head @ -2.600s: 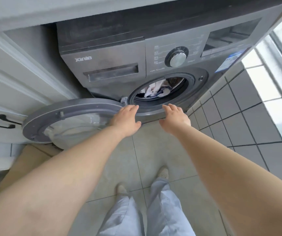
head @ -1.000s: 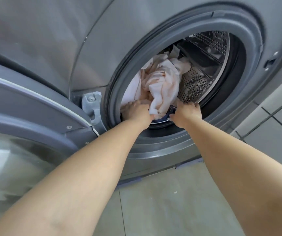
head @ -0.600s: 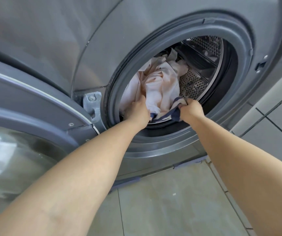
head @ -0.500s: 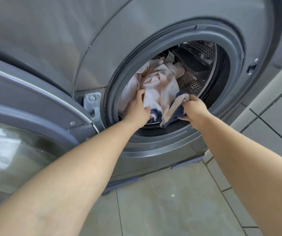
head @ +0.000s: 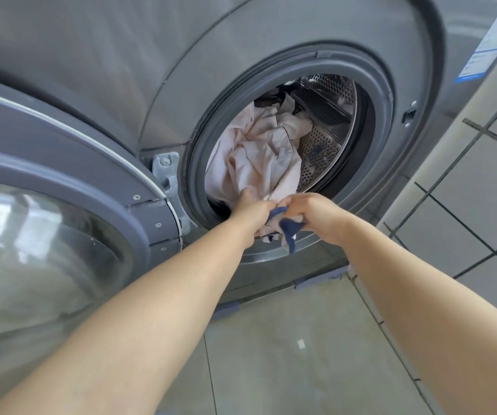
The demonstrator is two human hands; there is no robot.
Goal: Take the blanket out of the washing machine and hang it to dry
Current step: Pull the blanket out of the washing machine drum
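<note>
Washing machine (head: 271,55): a grey front-loader is seen close up, filling the upper part of the view; its round opening is ringed by a dark rubber seal (head: 199,151).
Door (head: 46,205): it is swung fully open to the left, its glass bowl turned toward the camera, hinged just beside the seal.
Floor (head: 286,354): pale tiles are seen below the machine, with a tiled wall (head: 481,190) on the right.
Drum (head: 328,139): perforated steel is visible on the right side of the opening.
Blanket (head: 259,157): a crumpled, pale pink mass is piled inside the drum, mostly on the left. No clear long axis can be told from the bundle; one part with dark blue trim is drawn out over the lower lip of the opening, toward the camera and downward.
Left hand (head: 251,211): the arm is stretched straight forward to the bottom of the opening; the fingers are curled into the pale cloth and largely hidden by it.
Right hand (head: 313,214): the arm is extended likewise, the hand just beside the left one; the fingers are curled round the blue-trimmed part, which hangs below the fist.
</note>
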